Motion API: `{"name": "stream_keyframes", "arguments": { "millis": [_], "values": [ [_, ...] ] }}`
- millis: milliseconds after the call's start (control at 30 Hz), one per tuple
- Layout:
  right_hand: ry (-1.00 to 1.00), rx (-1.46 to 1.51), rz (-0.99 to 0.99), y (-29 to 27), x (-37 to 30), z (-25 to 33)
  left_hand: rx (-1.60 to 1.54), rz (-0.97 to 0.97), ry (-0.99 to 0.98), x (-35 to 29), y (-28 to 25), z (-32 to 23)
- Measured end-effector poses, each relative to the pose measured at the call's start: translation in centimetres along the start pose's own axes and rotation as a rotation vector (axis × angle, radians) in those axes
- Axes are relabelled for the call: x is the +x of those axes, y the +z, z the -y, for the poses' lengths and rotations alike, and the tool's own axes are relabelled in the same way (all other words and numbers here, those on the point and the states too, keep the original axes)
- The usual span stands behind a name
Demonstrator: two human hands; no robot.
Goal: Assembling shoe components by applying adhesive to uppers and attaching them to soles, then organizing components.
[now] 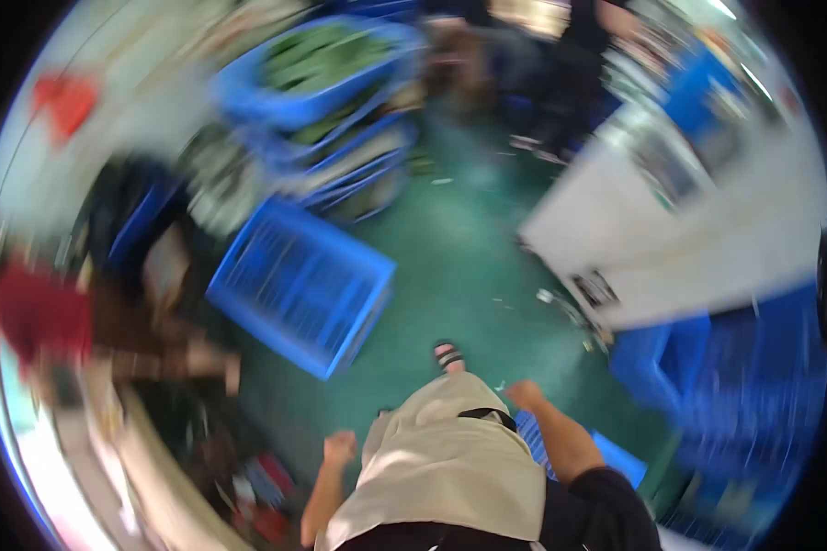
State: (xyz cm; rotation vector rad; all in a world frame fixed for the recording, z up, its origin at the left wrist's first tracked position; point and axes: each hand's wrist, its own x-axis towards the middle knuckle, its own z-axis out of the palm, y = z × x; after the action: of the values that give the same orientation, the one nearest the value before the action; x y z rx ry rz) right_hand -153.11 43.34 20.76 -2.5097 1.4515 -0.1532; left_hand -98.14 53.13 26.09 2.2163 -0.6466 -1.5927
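My left hand (340,447) hangs beside the beige apron (441,459) I wear, its fingers curled in, and nothing shows in it. My right hand (524,395) is held out on the apron's other side, with bent elbow and fingers curled, and no object shows in it either. Both hands are slightly blurred and touch nothing I can see. Ahead of them on the green floor (450,248) lies an empty blue plastic crate (303,285). One sandaled foot (447,355) shows past the apron's edge.
Stacked blue tubs (317,73) holding green pieces stand at far left. A white machine or cabinet (662,239) is at right, with blue crates (753,386) near it. A person in red (41,312) sits at left; another person in dark clothes (560,83) stands far off.
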Motion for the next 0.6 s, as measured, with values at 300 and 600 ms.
{"name": "stream_keyframes", "arguments": {
  "millis": [300,600],
  "values": [
    [0.135,0.131,0.728,1.3,25.8,24.9,-0.838,-0.674,-0.54,-8.2,-16.5,24.7],
    [0.276,0.383,0.55,3.4,48.4,37.8,-0.749,-0.374,-0.434,-2.0,-21.3,16.6]
  ]
}}
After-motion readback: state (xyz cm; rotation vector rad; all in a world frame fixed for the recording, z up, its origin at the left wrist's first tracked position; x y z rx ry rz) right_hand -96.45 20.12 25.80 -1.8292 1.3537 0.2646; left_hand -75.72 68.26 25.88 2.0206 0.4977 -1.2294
